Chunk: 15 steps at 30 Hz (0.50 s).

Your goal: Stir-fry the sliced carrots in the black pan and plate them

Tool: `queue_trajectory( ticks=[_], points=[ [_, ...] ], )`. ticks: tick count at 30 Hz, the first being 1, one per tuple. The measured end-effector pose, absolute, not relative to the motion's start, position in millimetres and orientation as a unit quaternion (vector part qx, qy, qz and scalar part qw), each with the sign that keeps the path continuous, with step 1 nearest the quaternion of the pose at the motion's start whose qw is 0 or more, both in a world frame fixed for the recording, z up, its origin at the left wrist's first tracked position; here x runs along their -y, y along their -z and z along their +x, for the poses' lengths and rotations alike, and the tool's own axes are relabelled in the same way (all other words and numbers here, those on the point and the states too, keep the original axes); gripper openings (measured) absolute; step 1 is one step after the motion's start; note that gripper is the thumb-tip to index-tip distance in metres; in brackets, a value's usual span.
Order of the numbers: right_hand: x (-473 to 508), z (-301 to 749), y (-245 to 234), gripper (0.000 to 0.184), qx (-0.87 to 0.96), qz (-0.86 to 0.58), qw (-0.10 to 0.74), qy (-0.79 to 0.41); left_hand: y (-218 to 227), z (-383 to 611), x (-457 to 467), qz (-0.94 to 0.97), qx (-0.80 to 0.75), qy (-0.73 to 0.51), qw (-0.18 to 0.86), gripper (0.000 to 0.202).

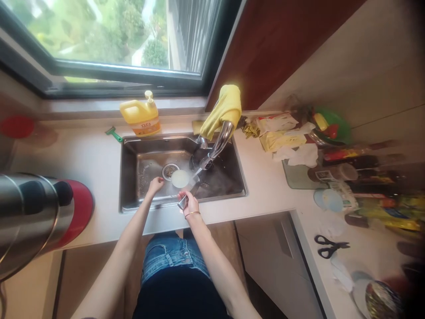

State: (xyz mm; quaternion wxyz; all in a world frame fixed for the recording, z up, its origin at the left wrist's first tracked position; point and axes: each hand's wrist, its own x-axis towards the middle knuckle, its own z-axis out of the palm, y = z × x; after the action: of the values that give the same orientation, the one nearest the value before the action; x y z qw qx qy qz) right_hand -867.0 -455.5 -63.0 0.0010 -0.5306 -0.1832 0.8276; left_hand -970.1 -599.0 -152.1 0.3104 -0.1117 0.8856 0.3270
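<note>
My right hand (pixel 188 203) is wrapped round a shiny metal handle (pixel 182 203) at the sink's front edge. The far end of that utensil is blurred under the water, so its kind cannot be made out. Just beyond my fingers, a round white bowl (pixel 180 178) of cloudy liquid sits in the sink (pixel 133 206). My left hand (pixel 156 184) is left of the bowl, apart from it, with fingers curled together; whatever they may hold is hidden. Water runs from the faucet (pixel 222 141) towards the bowl's right side.
A yellow cloth (pixel 229 104) drapes over the faucet. Behind the sink stand a yellow pump bottle (pixel 141 116) and a green peeler (pixel 114 134). A large steel appliance (pixel 29 217) occupies the left counter. Black scissors (pixel 330 246), bottles and packets crowd the right.
</note>
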Motion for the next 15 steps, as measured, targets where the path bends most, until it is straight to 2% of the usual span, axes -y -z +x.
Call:
queue_trajectory(
  ticks=[9, 15],
  points=[
    [473.4, -860.8, 63.5, 0.019, 0.191, -0.576, -0.027, -0.794, 153.5, -958.6, 595.6, -0.078, -0.885, -0.353, 0.294, 0.031],
    [473.7, -843.4, 76.1, 0.026, 0.258, -0.558, -0.007, -0.789, 184.5, -986.6, 591.5, -0.095, -0.89, -0.343, 0.286, 0.031]
  ],
)
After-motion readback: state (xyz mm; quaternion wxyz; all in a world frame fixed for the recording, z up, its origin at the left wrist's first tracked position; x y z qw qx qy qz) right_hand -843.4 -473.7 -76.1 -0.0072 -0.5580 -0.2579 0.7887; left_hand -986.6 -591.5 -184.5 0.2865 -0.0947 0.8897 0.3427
